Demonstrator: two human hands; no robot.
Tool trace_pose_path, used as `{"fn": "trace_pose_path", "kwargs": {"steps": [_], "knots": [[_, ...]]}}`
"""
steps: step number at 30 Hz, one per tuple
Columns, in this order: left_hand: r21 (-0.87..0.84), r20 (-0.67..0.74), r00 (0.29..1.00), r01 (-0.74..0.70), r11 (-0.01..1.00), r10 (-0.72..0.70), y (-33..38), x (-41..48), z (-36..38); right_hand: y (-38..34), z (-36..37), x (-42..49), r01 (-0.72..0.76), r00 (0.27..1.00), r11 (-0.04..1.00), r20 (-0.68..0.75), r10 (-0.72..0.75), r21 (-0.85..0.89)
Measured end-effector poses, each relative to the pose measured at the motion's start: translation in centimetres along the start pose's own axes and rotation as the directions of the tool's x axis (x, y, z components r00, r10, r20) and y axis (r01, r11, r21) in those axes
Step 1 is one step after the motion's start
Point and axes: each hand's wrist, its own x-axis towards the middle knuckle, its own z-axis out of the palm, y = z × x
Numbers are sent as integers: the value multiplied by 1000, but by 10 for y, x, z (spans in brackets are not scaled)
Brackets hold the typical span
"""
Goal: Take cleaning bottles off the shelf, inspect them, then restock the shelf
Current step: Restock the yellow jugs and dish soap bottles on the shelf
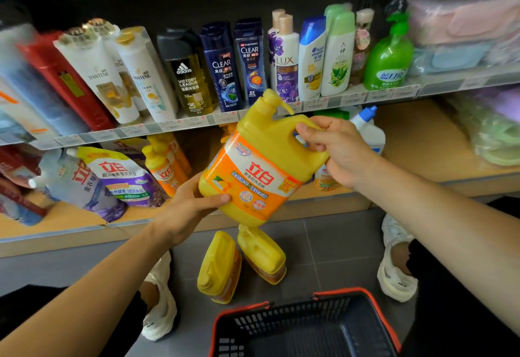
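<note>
Held bottle: a large yellow detergent bottle (259, 170) with a pump top and an orange-and-white label. It is at the centre of the frame, tilted, label towards the camera, in the air in front of the lower shelf and resting on neither shelf nor floor.
Right hand (337, 148): right of centre, fingers curled round the bottle's moulded handle and grasping it at the upper right shoulder.
Left hand (188, 210): lower left of centre, cupping the bottle's lower corner, with the thumb laid across the front just below the label. The fingers are hidden behind the bottle.
Floor bottles: two more yellow bottles, one (221, 266) and the other (263, 252), stand side by side on the grey tiled floor (332, 249), directly below the held bottle.
Basket: a dark mesh shopping basket (281, 317) with a red rim, at the bottom centre of the frame, just in front of the floor bottles.
Lower shelf (422, 142): a tan board across the middle of the frame. On it are refill pouches (123, 176) at left, smaller yellow-and-orange bottles (164, 165) left of centre, and a white bottle with a blue cap (368, 125) behind the right hand.
Upper shelf (394, 93): a row of shampoo and body-wash bottles (247, 61), ending at right in a green pump bottle (389, 58).
Shoes: a white shoe at lower left (160, 300) and another at right (394, 266), to either side of the floor bottles.
</note>
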Motion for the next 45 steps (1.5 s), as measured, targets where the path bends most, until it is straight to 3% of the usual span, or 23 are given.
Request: {"fn": "trace_pose_path", "kwargs": {"steps": [4,8,13,15,17,19,22,25,32,35,40,43,45], "knots": [[-67,-57,993,-106,992,102,11,-1,5,4,-4,5,-25,997,999,-72,22,-41],[-48,-232,948,-236,971,219,28,-5,11,9,-9,8,20,994,997,-106,-28,-75],[150,-331,844,-394,907,421,56,-14,16,17,-15,11,-88,978,959,-207,31,-269],[274,-327,813,-406,872,482,65,-17,17,17,-15,11,-56,969,939,-245,-30,-339],[447,-276,806,-375,812,524,69,-21,21,15,-11,10,33,977,891,-172,-124,-454],[577,-199,815,-352,737,545,68,-24,27,17,-5,7,142,986,778,17,-166,-612],[636,-118,832,-356,684,542,63,-25,36,27,10,-1,241,961,651,270,-57,-719],[663,-60,847,-362,656,528,60,-24,42,42,24,-7,277,914,643,402,54,-714],[640,64,871,-410,650,486,61,-25,46,50,26,-12,245,912,754,408,33,-610],[636,111,846,-464,617,522,59,-26,50,51,26,-15,233,916,772,401,32,-592],[701,238,698,-605,378,676,51,-26,54,53,26,-18,193,934,780,354,40,-595],[750,337,577,-642,158,744,45,-24,50,55,25,-19,156,943,807,328,49,-570],[749,363,530,-655,99,766,41,-23,49,55,25,-18,152,949,818,312,36,-555]]}}
